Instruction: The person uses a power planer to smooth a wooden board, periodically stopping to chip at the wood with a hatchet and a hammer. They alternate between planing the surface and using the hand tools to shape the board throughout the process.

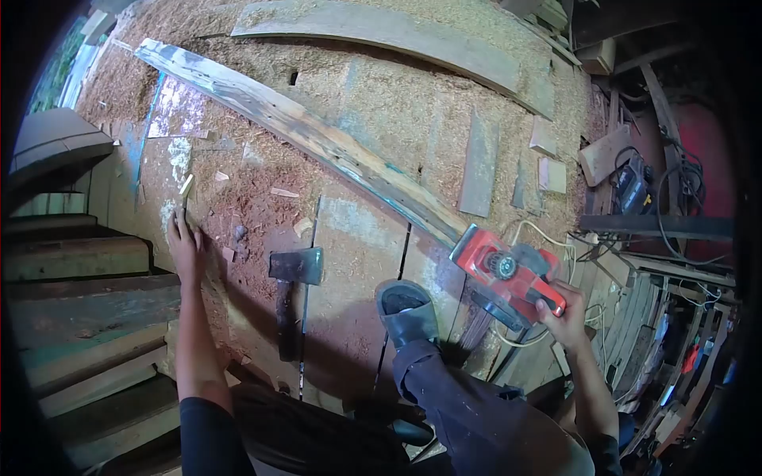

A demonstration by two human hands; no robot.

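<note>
My right hand is wrapped round the handle of a red electric planer. The planer's front rests at the near end of a long, rough wooden board, which lies diagonally across the floor. My left hand is low over the sawdust at the left, its fingers stretched out and slightly apart. A small pale stick lies just beyond its fingertips; whether they touch it is unclear. Between my hands, a hatchet lies with its handle towards me.
A wide plank lies at the top, and a shorter board at centre right. Stacked timber stands at the left. Pale cable loops around the planer. My shoe is near the board's end. Another power tool sits far right.
</note>
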